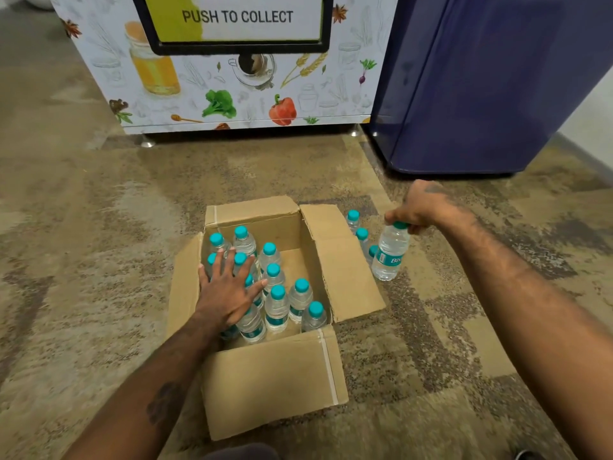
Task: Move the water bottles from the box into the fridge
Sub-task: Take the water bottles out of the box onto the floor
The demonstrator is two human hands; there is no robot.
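An open cardboard box sits on the carpet and holds several small water bottles with teal caps. My left hand lies flat with spread fingers over the bottles at the box's left side. My right hand grips one water bottle by its cap, to the right of the box and just above the floor. Three more bottles stand on the carpet behind the box's right flap. The dark blue fridge stands at the upper right with its door shut.
A white vending cabinet printed with vegetables and a "PUSH TO COLLECT" flap stands behind the box, left of the fridge. Patterned brown carpet spreads around the box. A light wall runs right of the fridge.
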